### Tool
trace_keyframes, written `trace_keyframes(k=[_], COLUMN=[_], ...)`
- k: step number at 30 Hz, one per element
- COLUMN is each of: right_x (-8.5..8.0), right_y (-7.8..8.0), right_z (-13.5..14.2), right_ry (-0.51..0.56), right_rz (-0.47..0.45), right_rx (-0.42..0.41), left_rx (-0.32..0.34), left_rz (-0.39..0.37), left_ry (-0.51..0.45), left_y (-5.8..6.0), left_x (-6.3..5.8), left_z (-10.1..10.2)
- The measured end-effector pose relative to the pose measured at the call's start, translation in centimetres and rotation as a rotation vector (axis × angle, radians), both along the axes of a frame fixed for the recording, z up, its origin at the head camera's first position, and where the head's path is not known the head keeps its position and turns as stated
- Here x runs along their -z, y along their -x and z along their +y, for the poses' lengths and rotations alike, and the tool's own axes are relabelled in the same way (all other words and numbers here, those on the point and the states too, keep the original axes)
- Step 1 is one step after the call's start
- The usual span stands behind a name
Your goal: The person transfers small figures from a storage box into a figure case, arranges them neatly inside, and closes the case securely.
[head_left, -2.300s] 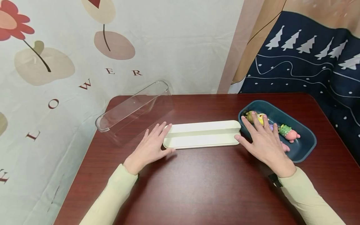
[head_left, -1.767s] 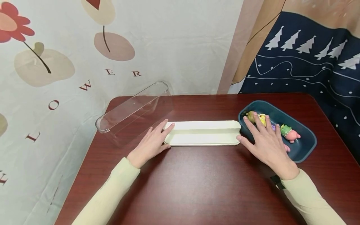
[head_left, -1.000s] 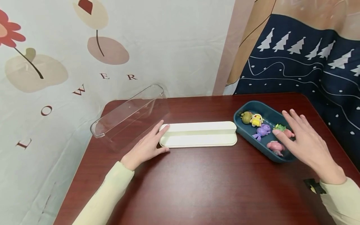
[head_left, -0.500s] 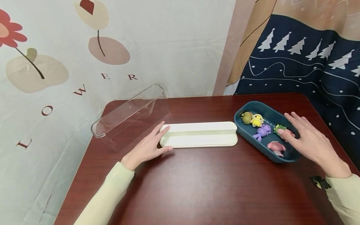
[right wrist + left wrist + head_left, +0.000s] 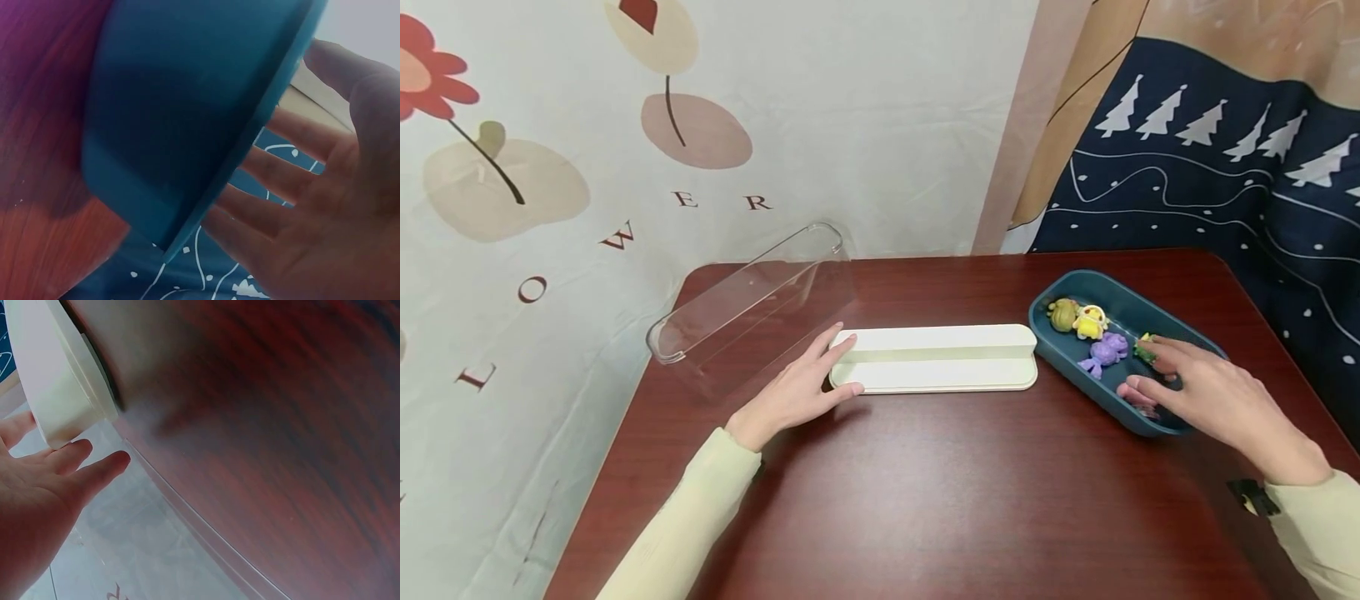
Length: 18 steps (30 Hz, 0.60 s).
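Observation:
My left hand [image 5: 790,392] touches the left end of a long cream tray-like base [image 5: 940,379], its fingers and thumb spread around that end. The left wrist view shows the same base [image 5: 62,381] beside the fingers of my left hand [image 5: 37,487]. At the right, my right hand [image 5: 1213,396] reaches over the rim of a dark blue bin [image 5: 1120,287], with its fingers down inside. A green-headed toy figure [image 5: 1144,350] and a pink toy figure [image 5: 1137,396] lie partly hidden under them. In the right wrist view, the bin's wall [image 5: 169,106] hides the fingertips.
Also in the bin are an olive toy figure [image 5: 1063,314], a yellow one [image 5: 1090,322] and a purple one [image 5: 1105,354]. A clear plastic cover [image 5: 752,300] stands at the table's back left, by the patterned wall cloth [image 5: 865,125]. The table [image 5: 925,500] is dark red.
My right hand has moved from the cream base's right end across to the bin's right side, then lowered its fingers into it. The left hand has stayed at the base's left end.

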State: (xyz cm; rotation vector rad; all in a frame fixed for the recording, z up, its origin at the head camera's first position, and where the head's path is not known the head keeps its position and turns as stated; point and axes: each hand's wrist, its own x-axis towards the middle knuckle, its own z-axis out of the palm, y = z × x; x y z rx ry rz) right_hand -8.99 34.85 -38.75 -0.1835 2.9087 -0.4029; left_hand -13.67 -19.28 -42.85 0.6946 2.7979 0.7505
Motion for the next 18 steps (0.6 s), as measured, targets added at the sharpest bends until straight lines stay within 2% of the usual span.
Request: trace_keyframes(k=[6,13,18], right_x=[0.31,0.43,0.49], right_y=[0.26,0.31,0.60], right_z=[0.12,-0.21,-0.48], right_ry=[-0.028,-0.051,-0.058], right_rz=[-0.042,-0.005,-0.068], right_rx=[-0.031,-0.067,-0.075], left_rx=[0.003,-0.001,0.005], left_rz=[-0.021,-0.026,-0.005], left_ry=[-0.031,-0.076,-0.067], left_y=[0.05,0.05,0.23], left_x=[-0.16,0.10,0.37], left_z=[0.12,-0.03,0.09])
